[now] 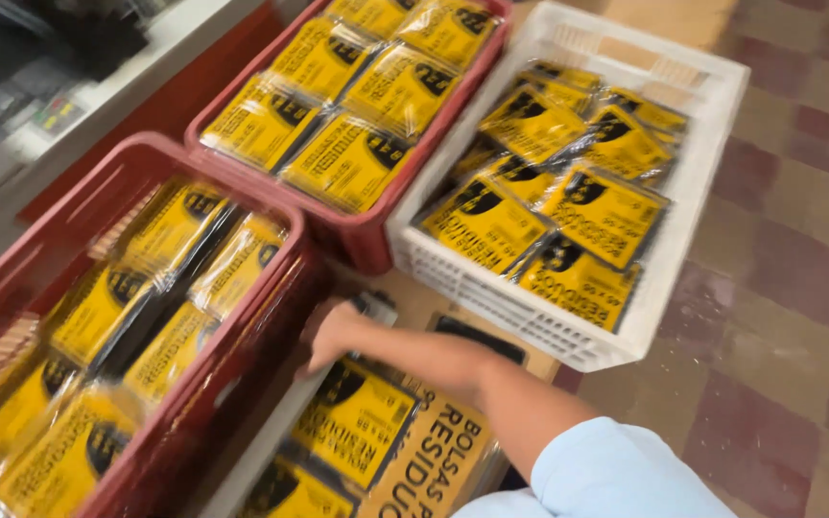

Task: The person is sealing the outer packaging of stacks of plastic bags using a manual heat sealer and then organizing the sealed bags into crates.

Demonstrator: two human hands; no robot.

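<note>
My right hand (336,331) reaches from the lower right, in a light blue sleeve, into a brown cardboard box (448,451) of flat yellow plastic-wrapped packs. Its fingers curl at the top edge of one yellow pack (357,422), close to the wall of the near red crate (146,149). Blur hides whether the fingers grip the pack. My left hand is out of view.
The near red crate holds several yellow packs. A second red crate (367,235) and a white slatted crate (702,192), both filled with the same packs, stand behind the box. A white counter (146,58) runs along the upper left. Checkered tile floor (789,307) lies to the right.
</note>
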